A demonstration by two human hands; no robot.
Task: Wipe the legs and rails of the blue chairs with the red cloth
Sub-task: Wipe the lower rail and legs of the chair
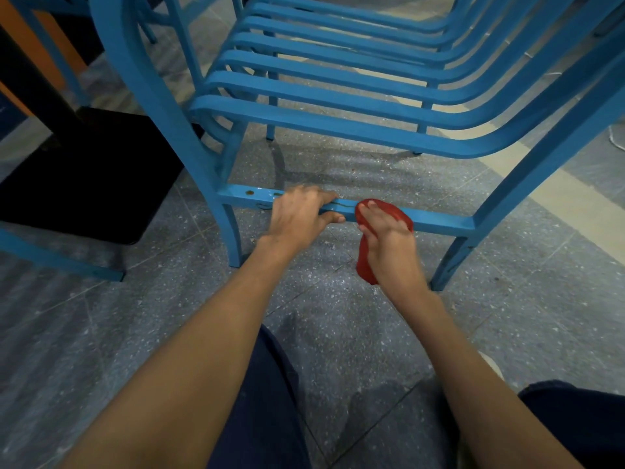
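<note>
While the person crouches on the speckled grey floor (338, 333), both hands are on the low rail (439, 221) that joins the two front legs of the stacked blue chairs (338, 103). The left hand (301, 214) is clamped on the rail left of its middle, with the fingers curled over the top and the thumb tucked underneath. Just beside it, close but not touching, the right hand (385, 238) holds the red cloth (394, 211) bunched against the rail, its fingers folded over the wad. One end of the cloth hangs below the rail along the thumb side of the hand, clear of the floor.

Left of the left hand, the rail's top face has two small dark spots and a slight shine. The left leg (233, 238) and the right leg (449, 262) stand on the floor at either end of the rail. Above them, the curved seat slats lie stacked one over another.

To the left sits a flat black base (94, 184) on the floor. The person's knees, in dark blue trousers (267, 401), show at the bottom edge.
</note>
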